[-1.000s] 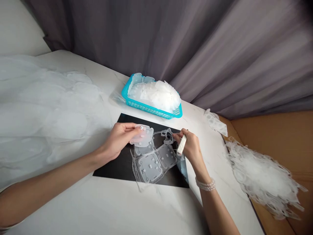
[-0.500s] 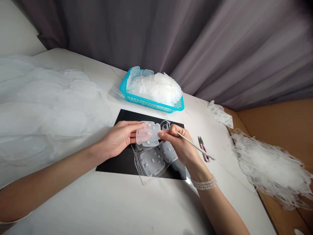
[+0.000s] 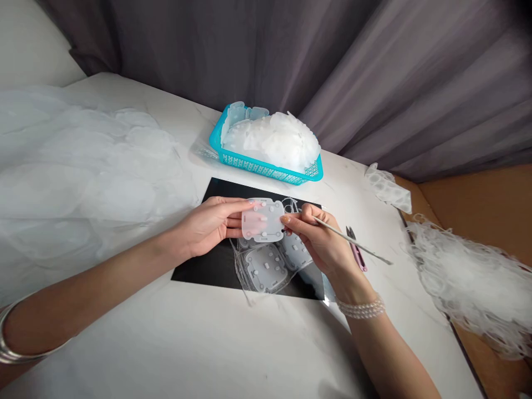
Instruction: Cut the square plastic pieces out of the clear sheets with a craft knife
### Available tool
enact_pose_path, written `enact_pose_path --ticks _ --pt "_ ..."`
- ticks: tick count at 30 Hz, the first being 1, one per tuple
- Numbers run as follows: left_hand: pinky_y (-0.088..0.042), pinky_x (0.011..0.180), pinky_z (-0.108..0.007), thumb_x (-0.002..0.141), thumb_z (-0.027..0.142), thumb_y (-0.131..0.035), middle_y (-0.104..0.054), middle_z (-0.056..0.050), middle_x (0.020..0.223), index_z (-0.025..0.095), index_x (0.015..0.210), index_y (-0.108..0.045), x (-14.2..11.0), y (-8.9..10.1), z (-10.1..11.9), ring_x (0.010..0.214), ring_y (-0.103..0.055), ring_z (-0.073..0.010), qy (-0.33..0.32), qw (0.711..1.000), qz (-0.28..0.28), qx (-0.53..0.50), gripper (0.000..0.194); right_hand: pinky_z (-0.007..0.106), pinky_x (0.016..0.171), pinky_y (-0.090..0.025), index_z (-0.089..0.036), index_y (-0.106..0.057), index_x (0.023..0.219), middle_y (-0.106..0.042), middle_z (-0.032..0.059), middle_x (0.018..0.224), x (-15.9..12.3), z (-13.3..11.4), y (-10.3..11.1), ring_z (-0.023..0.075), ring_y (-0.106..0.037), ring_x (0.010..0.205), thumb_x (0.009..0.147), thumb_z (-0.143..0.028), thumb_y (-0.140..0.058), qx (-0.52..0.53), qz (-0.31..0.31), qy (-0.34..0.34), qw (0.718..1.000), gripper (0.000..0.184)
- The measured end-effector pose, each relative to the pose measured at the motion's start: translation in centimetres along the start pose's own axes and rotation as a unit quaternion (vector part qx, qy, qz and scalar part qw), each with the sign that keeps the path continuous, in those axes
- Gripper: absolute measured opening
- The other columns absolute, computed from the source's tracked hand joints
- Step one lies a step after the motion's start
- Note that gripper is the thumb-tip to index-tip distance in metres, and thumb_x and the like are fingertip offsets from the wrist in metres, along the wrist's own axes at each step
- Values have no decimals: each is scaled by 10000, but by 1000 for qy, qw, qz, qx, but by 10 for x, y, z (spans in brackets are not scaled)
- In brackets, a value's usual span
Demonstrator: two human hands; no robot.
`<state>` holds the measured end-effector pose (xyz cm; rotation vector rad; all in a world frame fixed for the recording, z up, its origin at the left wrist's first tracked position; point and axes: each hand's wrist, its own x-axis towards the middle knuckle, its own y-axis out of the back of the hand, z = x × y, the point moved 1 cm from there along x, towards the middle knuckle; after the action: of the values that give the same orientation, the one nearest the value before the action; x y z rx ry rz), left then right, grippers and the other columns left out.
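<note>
Between my hands is a translucent silicone pad with small raised pegs and slots. My left hand grips its left edge, thumb on top and fingers behind. The thumb and finger of my right hand pinch its right edge. A thin pale stick is also tucked in my right hand, its far end pointing right. Below the pad, a similar moulded piece with loose trimmings lies on a black sheet. Another such piece is partly hidden by my right hand.
A blue basket heaped with white translucent pieces stands at the back. A large pile of translucent sheets fills the left. Thread snips lie right of my hand. Clear strips and tangled trimmings are at the right by cardboard.
The view has shifted slightly, so everything on the table appears moved right and a little up. Both hands keep hold of the pad; the stick points a little further right.
</note>
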<state>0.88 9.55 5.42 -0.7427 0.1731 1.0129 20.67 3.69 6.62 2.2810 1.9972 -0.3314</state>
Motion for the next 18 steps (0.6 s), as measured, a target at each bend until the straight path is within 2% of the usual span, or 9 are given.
enact_pose_path --ticks 4,7,11,13,15,18 --pt "-594 865 -353 851 258 -721 -776 -144 995 111 1037 -753 -1 1 -1 965 -728 -254 5 1000 -5 8 238 274 641 -452 -227 -307 591 -669 -16 685 -1 0 2 120 -570 644 718 -237 -808 0 -5 10 1000 517" --pt "-586 878 -362 861 288 -710 -771 -162 1028 110 1070 -738 2 2 -1 987 -727 -268 15 1000 -7 10 276 257 579 -452 -227 -308 591 -669 -12 685 -1 1 3 119 -591 626 724 -262 -808 -6 -3 14 1000 518" --pt "-580 906 -413 910 438 -627 -744 -196 1115 105 1107 -711 8 9 0 1057 -708 -311 38 999 -2 3 397 227 460 -446 -220 -310 593 -733 24 804 -1 -1 4 129 -655 577 707 -283 -832 0 24 30 999 538" --pt "-568 937 -429 926 493 -575 -726 -209 1162 97 1167 -685 12 13 1 1086 -699 -325 58 998 -10 -7 476 253 515 -524 -215 -341 595 -754 37 877 -4 -3 3 157 -701 623 712 -285 -835 -7 46 52 998 512" --pt "-556 961 -435 928 515 -559 -714 -231 1175 76 1238 -642 14 16 2 1108 -690 -333 80 996 -25 -22 544 316 663 -591 -214 -370 590 -763 46 907 -6 -5 1 194 -733 732 733 -278 -822 -22 54 78 995 478" --pt "-551 974 -453 901 516 -611 -706 -254 1176 49 1270 -604 14 18 6 1114 -687 -348 95 994 -37 -38 595 383 820 -573 -221 -370 583 -777 72 943 -8 -7 -2 235 -727 883 776 -266 -780 -75 32 105 991 456"
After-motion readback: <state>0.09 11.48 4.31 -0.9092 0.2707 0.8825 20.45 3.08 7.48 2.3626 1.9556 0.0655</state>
